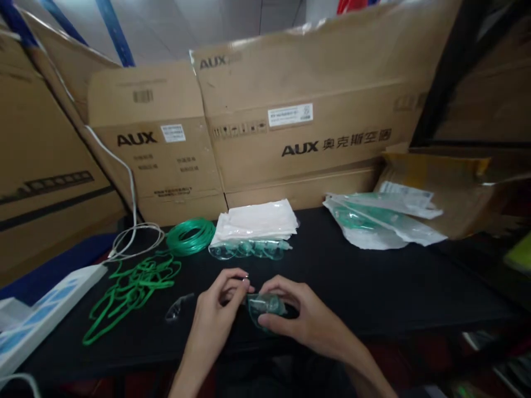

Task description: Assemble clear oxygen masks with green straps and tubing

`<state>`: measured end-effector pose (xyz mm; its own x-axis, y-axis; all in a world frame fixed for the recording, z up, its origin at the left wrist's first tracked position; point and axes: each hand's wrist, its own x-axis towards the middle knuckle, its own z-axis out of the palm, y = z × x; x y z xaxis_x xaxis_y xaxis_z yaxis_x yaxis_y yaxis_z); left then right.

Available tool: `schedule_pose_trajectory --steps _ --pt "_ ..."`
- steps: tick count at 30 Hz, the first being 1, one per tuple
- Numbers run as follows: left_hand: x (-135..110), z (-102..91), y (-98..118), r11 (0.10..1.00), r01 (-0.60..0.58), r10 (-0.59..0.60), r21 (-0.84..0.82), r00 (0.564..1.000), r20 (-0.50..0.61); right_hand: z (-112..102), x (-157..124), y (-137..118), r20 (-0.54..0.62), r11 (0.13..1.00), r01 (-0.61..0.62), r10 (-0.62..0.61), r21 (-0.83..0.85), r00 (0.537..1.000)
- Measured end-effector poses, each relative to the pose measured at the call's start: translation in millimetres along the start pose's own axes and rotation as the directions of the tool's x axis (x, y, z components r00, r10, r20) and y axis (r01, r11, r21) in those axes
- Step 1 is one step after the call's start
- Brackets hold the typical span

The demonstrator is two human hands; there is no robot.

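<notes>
Over the front of the black table, my right hand (296, 309) grips a clear green plastic face mask (259, 312), thumb on the near side and fingers behind. Its far parts are hidden by the hand. My left hand (224, 298) is closed in a pinch beside the mask's left edge. A tiny shiny bit shows at those fingertips, too small to name. Left of this hand lies a small clear plastic piece (178, 307). Beyond both hands, several clear green masks (249, 250) stick out from under a stack of white sheets or pouches (261, 218).
A tangle of green elastic straps (135, 290) and a coil of green tubing (191, 236) lie at left, near a white cable (133, 193) and a power strip (45, 315). Plastic packets (373, 218) lie at right by an opened carton (440, 182). Large AUX cardboard boxes (249, 149) wall the back.
</notes>
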<state>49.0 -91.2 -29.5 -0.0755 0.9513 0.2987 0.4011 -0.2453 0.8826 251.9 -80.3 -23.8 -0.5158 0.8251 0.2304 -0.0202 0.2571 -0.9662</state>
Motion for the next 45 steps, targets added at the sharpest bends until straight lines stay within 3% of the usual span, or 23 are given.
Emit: schedule_pose_trajectory --steps 5,11,16,22,28,36,45 --pt "-7 0.1 -2 0.995 0.003 -0.009 0.099 0.998 0.06 -2 -1 -7 0.088 0.991 0.055 -0.045 -0.125 0.995" --pt "-9 -1.7 1 0.984 -0.086 0.071 0.159 0.993 0.095 -1 1 -3 0.044 0.997 0.024 -0.02 -0.076 0.999" --pt "-7 -4.3 -3 0.998 -0.045 0.038 0.053 0.992 0.119 -3 3 0 0.032 0.998 -0.025 0.024 0.056 0.999" --pt "-4 -7.8 -3 0.996 -0.007 0.021 -0.086 0.987 0.157 -4 1 0 0.024 0.997 0.009 -0.011 0.079 1.0" --pt "-4 -9.2 1 0.998 -0.05 0.055 -0.046 0.993 0.109 -4 0 1 -0.009 0.999 -0.01 0.01 0.033 1.0" --pt "-4 -11.1 -1 0.999 0.004 -0.005 -0.05 1.0 -0.019 -3 -1 -6 -0.059 0.997 -0.007 0.003 -0.071 0.998" --pt "-5 -11.9 0 0.998 -0.053 0.055 -0.033 0.997 0.059 1 0 0 -0.12 0.991 -0.056 0.042 -0.118 0.992"
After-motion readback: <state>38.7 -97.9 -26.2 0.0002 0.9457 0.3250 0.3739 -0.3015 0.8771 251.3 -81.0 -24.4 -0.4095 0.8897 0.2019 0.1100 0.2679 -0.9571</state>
